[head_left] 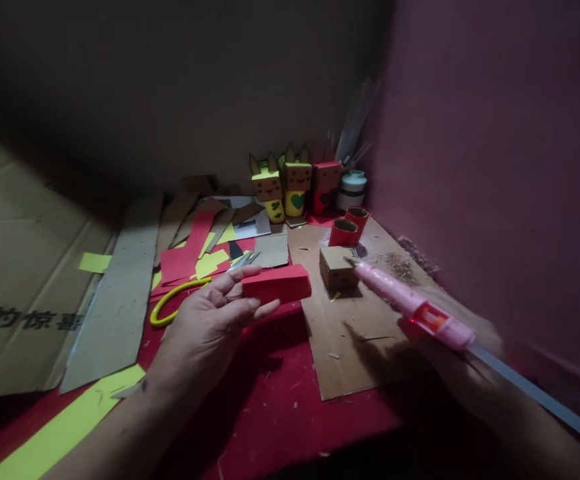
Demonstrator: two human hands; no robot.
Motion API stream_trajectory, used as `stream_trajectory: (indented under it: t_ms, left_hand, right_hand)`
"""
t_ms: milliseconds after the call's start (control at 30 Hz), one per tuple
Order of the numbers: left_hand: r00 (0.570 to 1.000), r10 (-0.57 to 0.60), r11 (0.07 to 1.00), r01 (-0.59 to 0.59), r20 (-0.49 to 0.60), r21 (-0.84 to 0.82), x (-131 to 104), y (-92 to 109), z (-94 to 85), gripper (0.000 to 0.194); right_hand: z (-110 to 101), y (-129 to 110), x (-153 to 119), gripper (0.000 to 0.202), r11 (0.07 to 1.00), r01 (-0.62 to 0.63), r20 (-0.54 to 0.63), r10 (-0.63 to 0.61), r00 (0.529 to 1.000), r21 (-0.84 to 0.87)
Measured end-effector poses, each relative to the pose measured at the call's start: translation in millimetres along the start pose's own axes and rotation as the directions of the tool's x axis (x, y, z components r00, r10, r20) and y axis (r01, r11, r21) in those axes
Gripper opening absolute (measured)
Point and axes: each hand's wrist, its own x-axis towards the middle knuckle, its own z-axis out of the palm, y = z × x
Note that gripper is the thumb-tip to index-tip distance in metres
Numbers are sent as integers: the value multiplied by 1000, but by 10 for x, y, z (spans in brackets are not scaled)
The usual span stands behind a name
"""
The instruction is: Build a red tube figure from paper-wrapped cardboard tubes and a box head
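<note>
My left hand (pixel 220 310) pinches a folded strip of red paper (pixel 277 283) between thumb and fingers, above the red tabletop. In my right hand (pixel 450 353), blurred by motion, is a pink hot glue gun (pixel 410 300) with a long clear glue stick (pixel 535 387) out of its back end. The glue gun's nozzle points left, close to a small cardboard box (pixel 339 267) on a cardboard sheet (pixel 340 340). Two red paper-covered tubes (pixel 344 233) stand just behind that box. Yellow-handled scissors (pixel 175 300) lie beyond my left wrist.
Three box-headed figures with pointed ears, two yellow (pixel 297 183) and one red (pixel 326 187), stand at the back beside a pale blue-lidded jar (pixel 353 190). Red and yellow paper scraps (pixel 185 260) and cardboard strips (pixel 115 300) cover the left. A pink wall (pixel 495 167) bounds the right.
</note>
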Motion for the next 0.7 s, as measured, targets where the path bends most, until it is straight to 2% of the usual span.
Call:
stream_trajectory:
  t_ms: [67, 100, 133, 200, 233, 300, 367, 400, 467, 500, 533, 567, 600, 633, 700]
  left_hand:
    - [1000, 1, 1000, -1, -5, -17, 7, 4, -4, 36]
    - [1000, 0, 1000, 0, 1, -26, 9, 5, -6, 37]
    - [1000, 1, 999, -1, 15, -34, 12, 5, -10, 37]
    - [998, 4, 999, -2, 55, -49, 15, 6, -22, 38]
    - [997, 6, 998, -2, 71, -56, 17, 5, -31, 38]
    - [996, 12, 997, -5, 91, -77, 22, 1, -53, 39]
    - [995, 21, 996, -12, 99, -94, 30, -4, -76, 40]
    - [994, 23, 996, -13, 104, -93, 33, -6, -85, 41]
    - [993, 21, 997, -12, 119, -75, 33, -6, -97, 41]
    - [992, 21, 998, -13, 124, -64, 29, -6, -99, 40]
    - [991, 20, 998, -12, 131, -56, 23, -5, -100, 39]
    - [990, 22, 998, -14, 138, -55, 15, -5, -100, 38]
    - [989, 22, 998, -13, 150, -58, 7, -6, -99, 39]
    - [986, 17, 998, -7, 163, -60, -1, -7, -100, 40]
    - [982, 2, 998, 8, 187, -54, -12, -10, -103, 43]
  right_hand:
    - [-26, 183, 34, 39, 976, 83, -82, -101, 992, -204]
    - [-33, 287, 65, 39, 942, 102, -78, -133, 988, -320]
    - [-37, 392, 102, 40, 893, 78, -68, -120, 990, -444]
    - [-51, 579, 182, 44, 770, 6, 13, 4, 1000, -637]
    - [-66, 649, 219, 44, 724, -15, 57, 74, 996, -690]
    - [-114, 711, 280, 38, 692, -24, 135, 175, 975, -722]
    - [-167, 646, 323, 35, 712, -19, 152, 176, 973, -702]
    - [-183, 565, 343, 38, 734, -19, 122, 139, 983, -679]
    - [-163, 330, 391, 41, 840, -30, 6, 40, 999, -542]
    - [-124, 195, 425, 36, 926, -7, -66, -20, 998, -377]
    - [-64, 62, 468, 32, 989, 13, -65, -22, 998, -146]
    - [10, -59, 519, 29, 996, -2, 8, 1, 1000, 84]
    - [94, -158, 577, 29, 954, -73, 106, 43, 993, 292]
    - [180, -234, 637, 31, 872, -143, 162, 75, 984, 468]
    - [332, -315, 749, 34, 685, -228, 210, 111, 971, 692]
